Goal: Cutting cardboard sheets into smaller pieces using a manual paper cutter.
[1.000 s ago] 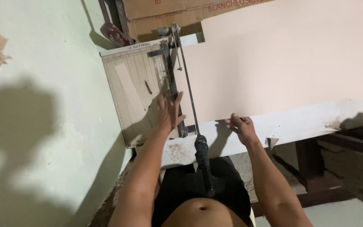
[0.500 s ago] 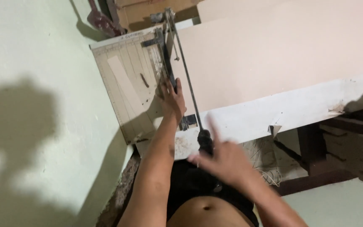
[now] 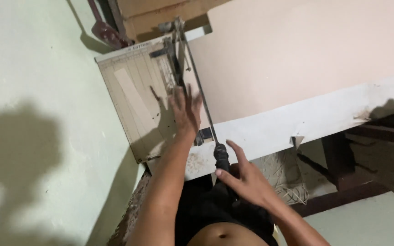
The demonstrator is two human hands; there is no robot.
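A paper cutter (image 3: 133, 95) with a gridded beige board lies at the table's left end. Its long metal blade arm (image 3: 197, 77) runs down to a black handle (image 3: 222, 159). My left hand (image 3: 185, 111) lies flat, fingers spread, on the board and the large pale sheet (image 3: 297, 54) next to the blade. My right hand (image 3: 245, 175) hovers with fingers apart just beside the black handle, not closed round it. A narrow pale strip (image 3: 131, 93) rests on the board.
The white table edge (image 3: 324, 120) runs to the right, chipped and torn in places. A pale green wall (image 3: 33, 114) fills the left. Dark wooden frame parts (image 3: 343, 182) sit below the table at right. A brown cardboard box (image 3: 160, 13) stands at the top.
My right hand left the table edge at the sheet and came down left to the black handle. My left hand has stayed pressed on the board.
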